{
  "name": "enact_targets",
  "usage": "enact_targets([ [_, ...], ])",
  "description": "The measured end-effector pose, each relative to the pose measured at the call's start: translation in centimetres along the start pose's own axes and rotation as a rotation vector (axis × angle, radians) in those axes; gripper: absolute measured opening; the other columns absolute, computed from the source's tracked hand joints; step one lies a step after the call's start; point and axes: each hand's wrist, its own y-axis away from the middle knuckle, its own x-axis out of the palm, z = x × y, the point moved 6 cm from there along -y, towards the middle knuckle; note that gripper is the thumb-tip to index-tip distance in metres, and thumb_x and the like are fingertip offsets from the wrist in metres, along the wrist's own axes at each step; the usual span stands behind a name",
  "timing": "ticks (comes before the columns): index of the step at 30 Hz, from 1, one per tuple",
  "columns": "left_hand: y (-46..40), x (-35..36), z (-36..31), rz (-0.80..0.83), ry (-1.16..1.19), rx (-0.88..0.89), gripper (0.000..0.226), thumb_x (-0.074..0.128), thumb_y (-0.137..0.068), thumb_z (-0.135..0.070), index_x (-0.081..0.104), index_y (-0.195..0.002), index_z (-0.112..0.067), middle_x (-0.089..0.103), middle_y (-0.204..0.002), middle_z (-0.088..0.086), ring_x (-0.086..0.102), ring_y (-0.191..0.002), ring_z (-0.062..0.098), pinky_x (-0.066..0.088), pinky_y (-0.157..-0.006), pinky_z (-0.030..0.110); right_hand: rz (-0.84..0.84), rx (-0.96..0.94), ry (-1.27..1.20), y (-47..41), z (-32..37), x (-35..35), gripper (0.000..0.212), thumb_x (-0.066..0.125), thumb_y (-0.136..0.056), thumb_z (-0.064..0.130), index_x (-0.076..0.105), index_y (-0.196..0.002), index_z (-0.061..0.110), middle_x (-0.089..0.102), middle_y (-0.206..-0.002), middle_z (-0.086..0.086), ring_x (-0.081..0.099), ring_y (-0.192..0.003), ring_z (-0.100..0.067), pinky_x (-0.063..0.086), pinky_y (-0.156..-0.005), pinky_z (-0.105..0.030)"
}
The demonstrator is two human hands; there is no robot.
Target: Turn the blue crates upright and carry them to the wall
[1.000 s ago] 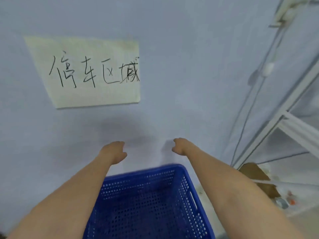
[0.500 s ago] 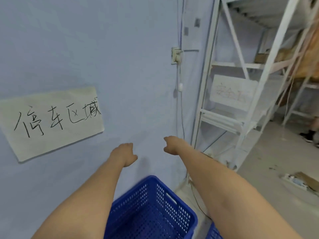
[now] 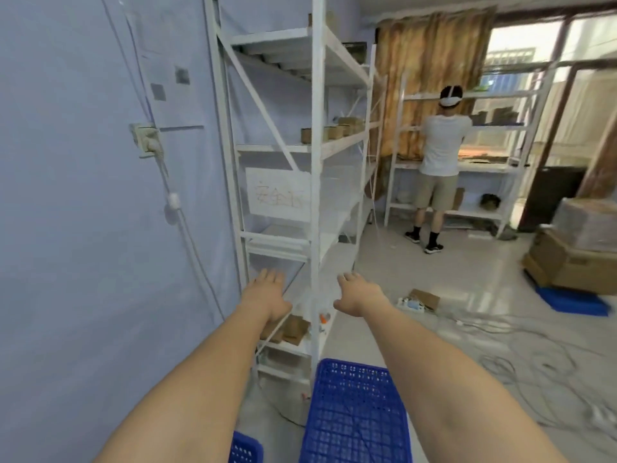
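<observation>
The pale blue wall (image 3: 83,228) runs down the left of the room, with the tall white shelving rack (image 3: 315,182) standing against it and grey floor (image 3: 467,289) spreading away to the right. Low between the person's forearms sits 1 blue crate (image 3: 355,412), seemingly bottom-up with its gridded base showing, just in front of the rack's foot; the corner of a 2nd blue crate (image 3: 245,449) peeks out below the left arm, nearer the wall. Another blue piece (image 3: 574,300) lies under cardboard boxes (image 3: 574,259) far right. Both arms reach forward: the left hand (image 3: 268,295) and the right hand (image 3: 359,295) are spread wide and flat, holding nothing. I judge the next step is turning the big crate over, and it goes best by bending down, gripping 2 opposite rims, rolling it away from the rack's post so it does not knock, then watching the loose cables (image 3: 521,345) underfoot while carrying it to the wall.
</observation>
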Motion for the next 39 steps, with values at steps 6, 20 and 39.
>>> enact_targets([
  [6,-5.5,1.4,-13.4,0.013,0.006,0.160,0.084,0.046,-0.090,-0.043,0.004,-0.155,-0.010,0.007,-0.163,0.010,0.008,-0.150,0.025,0.009,-0.122,0.037,0.009,0.143,0.017,-0.2,-13.4,-0.8,0.071,0.045,-0.089,0.042,0.021,-0.149,0.011,0.028,-0.154,-0.009,0.026,-0.142,-0.026,0.026,-0.113,-0.042],
  [20,-15.3,6.0,-22.0,0.143,-0.029,0.265,0.086,0.043,-0.092,-0.045,-0.002,-0.155,-0.009,0.003,-0.164,0.011,0.007,-0.151,0.025,0.010,-0.121,0.035,0.074,0.246,-0.046,-6.0,-23.5,3.6,0.073,0.047,-0.087,0.044,0.024,-0.148,0.011,0.031,-0.152,-0.010,0.028,-0.141,-0.027,0.030,-0.111,-0.044],
  [39,-25.0,40.4,-16.8,0.699,0.142,0.215,0.082,0.039,-0.095,-0.044,-0.002,-0.155,-0.005,-0.001,-0.164,0.010,0.001,-0.151,0.024,0.007,-0.123,0.036,0.586,0.441,-0.425,-16.0,-25.0,37.0,0.075,0.040,-0.092,0.049,0.008,-0.154,0.021,0.012,-0.161,-0.001,0.018,-0.146,-0.019,0.024,-0.117,-0.038],
])
